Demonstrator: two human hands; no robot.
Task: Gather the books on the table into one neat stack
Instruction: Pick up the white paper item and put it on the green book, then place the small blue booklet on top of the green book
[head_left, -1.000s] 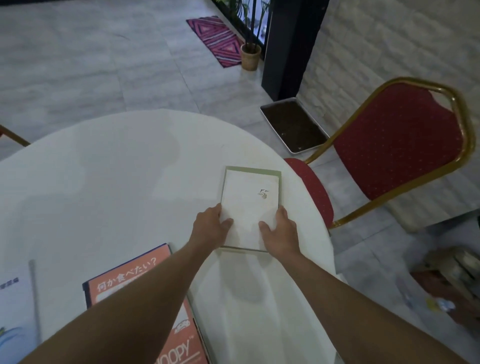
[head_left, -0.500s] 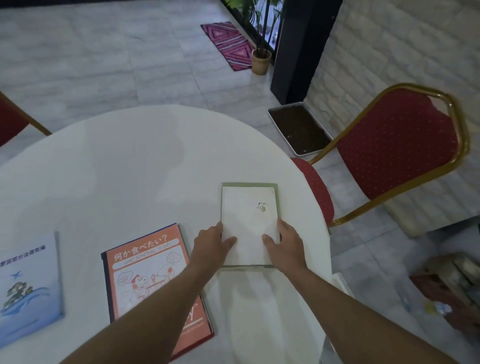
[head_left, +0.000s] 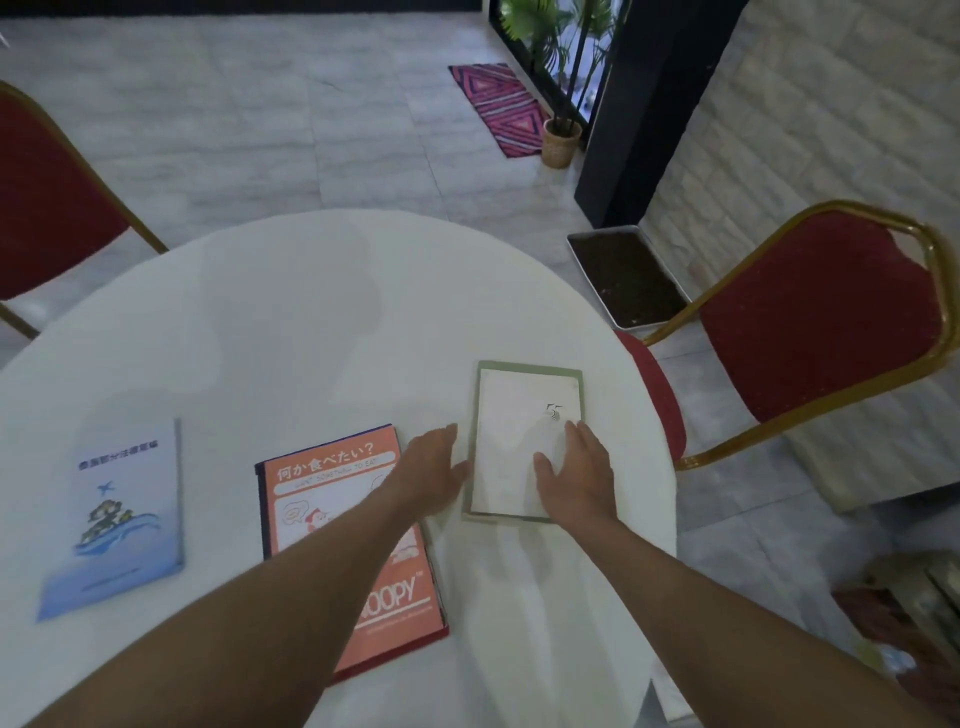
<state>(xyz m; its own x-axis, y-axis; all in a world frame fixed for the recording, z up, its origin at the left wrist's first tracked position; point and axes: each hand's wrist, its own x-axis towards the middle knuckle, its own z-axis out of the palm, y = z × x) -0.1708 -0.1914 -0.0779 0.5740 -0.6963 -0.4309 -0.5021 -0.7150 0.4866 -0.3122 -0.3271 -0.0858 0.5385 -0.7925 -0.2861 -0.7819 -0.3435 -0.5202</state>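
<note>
Three books lie on a round white worktop (head_left: 291, 322), seen from above by the person working there. On the right sits a white book (head_left: 511, 441) with a green border and the number 55 on its cover; a second cover edge shows just beneath its near edge, so it seems to rest on another book. The right hand (head_left: 576, 475) lies flat and open on the near right part of this cover, fingers spread, gripping nothing. The left hand (head_left: 434, 475) is also open, its thumb touching the white book's left edge, its palm above the worktop between that book and an orange book (head_left: 332, 483) with Japanese lettering. The left forearm crosses over the orange book. Further left, well apart, lies a pale blue book (head_left: 124, 514). Red chairs with gold frames (head_left: 831, 322) stand around the worktop on a grey tiled floor.
</note>
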